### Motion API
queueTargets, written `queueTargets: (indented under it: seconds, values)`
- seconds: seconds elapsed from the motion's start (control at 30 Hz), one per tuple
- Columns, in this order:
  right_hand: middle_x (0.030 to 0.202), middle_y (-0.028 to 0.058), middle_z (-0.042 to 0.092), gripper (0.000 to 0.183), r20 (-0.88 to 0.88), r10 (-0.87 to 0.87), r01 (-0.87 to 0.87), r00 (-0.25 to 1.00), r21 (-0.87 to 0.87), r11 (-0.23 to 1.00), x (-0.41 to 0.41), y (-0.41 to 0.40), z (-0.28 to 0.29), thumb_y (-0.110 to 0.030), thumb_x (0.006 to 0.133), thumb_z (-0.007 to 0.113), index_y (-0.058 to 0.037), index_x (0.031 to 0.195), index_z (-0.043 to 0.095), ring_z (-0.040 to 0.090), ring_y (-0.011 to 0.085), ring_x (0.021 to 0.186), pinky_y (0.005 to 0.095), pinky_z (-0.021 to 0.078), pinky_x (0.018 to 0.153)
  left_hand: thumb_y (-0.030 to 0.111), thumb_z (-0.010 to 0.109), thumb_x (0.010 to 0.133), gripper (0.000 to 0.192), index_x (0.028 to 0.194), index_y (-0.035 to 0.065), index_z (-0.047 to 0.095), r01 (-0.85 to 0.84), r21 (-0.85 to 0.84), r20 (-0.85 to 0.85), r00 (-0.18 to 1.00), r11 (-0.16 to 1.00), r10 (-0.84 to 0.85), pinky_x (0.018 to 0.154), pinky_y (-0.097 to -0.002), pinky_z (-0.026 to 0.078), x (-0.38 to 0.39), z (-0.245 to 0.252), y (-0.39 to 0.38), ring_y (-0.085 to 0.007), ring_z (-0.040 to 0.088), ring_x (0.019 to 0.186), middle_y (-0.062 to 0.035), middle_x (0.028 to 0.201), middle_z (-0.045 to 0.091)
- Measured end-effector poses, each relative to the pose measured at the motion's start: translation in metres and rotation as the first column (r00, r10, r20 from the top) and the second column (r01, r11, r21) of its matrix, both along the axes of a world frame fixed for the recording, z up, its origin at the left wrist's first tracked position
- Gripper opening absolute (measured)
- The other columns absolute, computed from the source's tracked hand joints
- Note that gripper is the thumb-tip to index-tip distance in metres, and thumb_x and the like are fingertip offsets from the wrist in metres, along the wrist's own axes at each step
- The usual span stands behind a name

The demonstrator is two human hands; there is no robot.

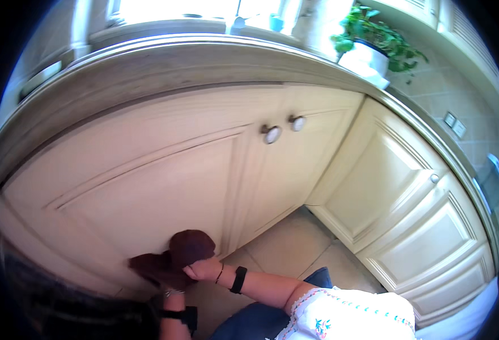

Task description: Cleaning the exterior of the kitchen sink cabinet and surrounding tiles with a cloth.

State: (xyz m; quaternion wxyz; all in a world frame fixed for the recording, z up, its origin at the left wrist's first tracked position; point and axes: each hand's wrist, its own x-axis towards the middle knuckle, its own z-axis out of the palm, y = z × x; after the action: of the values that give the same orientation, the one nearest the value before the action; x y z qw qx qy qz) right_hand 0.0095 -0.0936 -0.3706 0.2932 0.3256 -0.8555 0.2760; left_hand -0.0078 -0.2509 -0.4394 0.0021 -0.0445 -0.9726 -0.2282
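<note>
A dark maroon-brown cloth (192, 247) lies bunched against the lower part of a cream panelled cabinet door (156, 199). My right hand (204, 268) grips its near edge, the fingers partly covered by the fabric. Just to the left, my left hand (169, 284) is at the lower folds of the same cloth, which hide most of its fingers. Both wrists wear black bands. Higher on this door is a round knob (271, 134) with a pale face, and a second knob (298, 123) sits beside it on the neighbouring door (289, 170).
A countertop edge (215, 63) overhangs the doors. At the corner, more cream cabinets (377, 170) run along the right. A potted plant (364, 55) stands on the counter near a bright window (190, 8). Beige tiles (289, 238) cover the floor. Something dark (71, 306) fills the lower left.
</note>
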Motion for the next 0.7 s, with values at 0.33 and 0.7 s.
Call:
queueTargets:
  seconds: [0.33, 0.7]
  values:
    - [0.102, 0.0202, 0.053, 0.035, -0.081, -0.187, 0.148, 0.979, -0.347, 0.926, -0.024, 0.050, 0.045, -0.020, 0.071, 0.051, 0.0016, 0.098, 0.055, 0.045, 0.0388, 0.100, 0.0505, 0.0258, 0.092, 0.045, 0.048, 0.074, 0.054, 0.111, 0.0055, 0.041, -0.064, -0.179, 0.021, 0.997, 0.982, 0.069, 0.094, -0.0391, 0.025, 0.029, -0.041, -0.014, -0.0263, 0.036, 0.108, -0.0135, 0.114, 0.041]
    - [0.061, 0.0066, 0.058, 0.015, 0.009, 0.040, -0.038, 0.999, -0.141, 0.989, -0.076, 0.008, -0.108, -0.018, 0.063, 0.051, -0.0110, 0.053, 0.060, 0.058, 0.0220, 0.067, 0.0408, 0.0464, 0.050, 0.043, 0.049, 0.075, 0.051, 0.110, 0.0060, 0.043, 0.034, -0.220, -0.019, 0.999, 0.975, -0.039, 0.092, -0.0381, 0.027, 0.012, -0.072, 0.018, -0.0255, 0.038, 0.106, -0.0129, 0.111, 0.043]
